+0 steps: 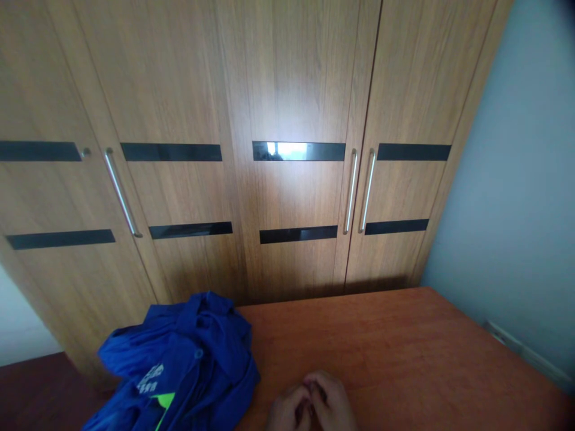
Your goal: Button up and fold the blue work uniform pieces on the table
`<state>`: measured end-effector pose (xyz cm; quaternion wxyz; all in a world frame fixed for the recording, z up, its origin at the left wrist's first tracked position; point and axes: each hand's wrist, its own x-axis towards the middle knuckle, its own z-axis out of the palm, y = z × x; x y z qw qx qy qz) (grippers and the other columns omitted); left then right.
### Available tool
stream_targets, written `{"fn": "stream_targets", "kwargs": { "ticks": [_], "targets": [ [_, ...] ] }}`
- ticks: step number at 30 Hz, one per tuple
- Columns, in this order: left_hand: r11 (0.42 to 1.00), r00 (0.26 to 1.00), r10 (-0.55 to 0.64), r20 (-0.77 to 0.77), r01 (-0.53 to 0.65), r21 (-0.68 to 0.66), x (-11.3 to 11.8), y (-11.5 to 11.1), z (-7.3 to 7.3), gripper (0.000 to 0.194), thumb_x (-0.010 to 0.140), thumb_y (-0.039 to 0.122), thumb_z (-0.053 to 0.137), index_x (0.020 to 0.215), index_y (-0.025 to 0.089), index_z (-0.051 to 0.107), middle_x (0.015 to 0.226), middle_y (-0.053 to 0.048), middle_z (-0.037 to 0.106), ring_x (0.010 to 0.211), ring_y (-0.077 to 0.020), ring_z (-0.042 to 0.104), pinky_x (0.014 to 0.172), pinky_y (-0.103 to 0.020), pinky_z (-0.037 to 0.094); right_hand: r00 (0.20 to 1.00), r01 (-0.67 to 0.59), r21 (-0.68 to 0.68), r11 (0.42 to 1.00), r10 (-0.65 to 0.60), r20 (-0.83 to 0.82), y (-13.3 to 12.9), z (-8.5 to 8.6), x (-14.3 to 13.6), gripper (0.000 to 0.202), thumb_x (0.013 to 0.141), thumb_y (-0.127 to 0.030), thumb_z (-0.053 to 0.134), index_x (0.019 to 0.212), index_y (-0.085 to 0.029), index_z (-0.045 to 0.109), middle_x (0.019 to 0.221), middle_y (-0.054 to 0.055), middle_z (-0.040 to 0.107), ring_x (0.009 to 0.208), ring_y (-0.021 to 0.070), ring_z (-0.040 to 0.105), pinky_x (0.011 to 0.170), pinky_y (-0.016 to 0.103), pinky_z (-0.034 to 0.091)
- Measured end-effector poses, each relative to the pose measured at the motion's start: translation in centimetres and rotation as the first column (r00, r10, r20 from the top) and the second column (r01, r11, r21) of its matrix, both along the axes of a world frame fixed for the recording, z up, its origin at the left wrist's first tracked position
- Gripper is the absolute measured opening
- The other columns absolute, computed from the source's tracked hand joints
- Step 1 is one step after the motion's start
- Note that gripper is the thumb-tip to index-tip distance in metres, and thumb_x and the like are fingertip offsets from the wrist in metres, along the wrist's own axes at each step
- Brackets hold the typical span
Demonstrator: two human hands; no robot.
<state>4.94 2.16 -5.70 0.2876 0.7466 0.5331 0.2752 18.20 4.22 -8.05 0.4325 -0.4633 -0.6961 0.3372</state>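
At the bottom centre, my left hand [290, 410] and my right hand [331, 402] meet over the reddish-brown wooden table [381, 353]. Their fingers are curled and touch each other at the tips, and no object shows between them. The lower parts of both hands are cut off by the frame's edge. Just left of my hands lies a crumpled blue garment [215, 359], with a button, white printed lettering and a bright green patch. Neither hand touches the garment.
Behind the table stands a wooden wardrobe [291, 78] with dark strips, metal handles [351, 191] and a small lock [85, 152]. A pale wall [512, 197] with a socket strip [503, 336] borders the table on the right. Dark reddish floor [40, 389] shows at the lower left.
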Motion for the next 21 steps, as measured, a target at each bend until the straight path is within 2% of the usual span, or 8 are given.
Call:
{"fn": "stream_targets", "kwargs": {
  "ticks": [7,16,21],
  "targets": [
    [1.0,1.0,0.001,0.012,-0.001,-0.004,-0.07,0.03,0.11,0.029,0.07,-0.001,0.042,0.077,0.018,0.063,0.079,-0.004,0.069,0.077,-0.0162,0.063,0.071,-0.022,0.043,1.0,0.005,-0.001,1.0,-0.005,0.013,-0.11,0.03,-0.01,0.024,0.083,-0.016,0.042,0.082,-0.022,0.065,0.078,0.003,0.068,0.073,0.0159,0.064,0.067,0.021,0.045],
    [1.0,0.999,-0.017,0.027,0.016,0.017,-0.02,0.01,0.19,0.028,0.073,0.003,0.042,0.078,0.019,0.064,0.078,-0.004,0.069,0.077,-0.0166,0.063,0.073,-0.023,0.045,0.999,0.024,0.006,1.0,-0.024,0.03,-0.29,0.22,0.09,0.025,0.085,-0.021,0.042,0.084,-0.022,0.067,0.082,0.005,0.07,0.077,0.018,0.065,0.072,0.024,0.047],
    [1.0,1.0,-0.015,0.026,0.015,0.005,-0.09,-0.09,0.15,0.029,0.071,0.002,0.042,0.078,0.019,0.064,0.079,-0.004,0.07,0.076,-0.0166,0.063,0.071,-0.023,0.045,0.999,0.036,0.007,0.999,-0.036,0.035,-0.36,0.37,0.11,0.025,0.083,-0.018,0.042,0.085,-0.023,0.067,0.083,0.005,0.07,0.079,0.0178,0.065,0.073,0.023,0.047]
  ]
}}
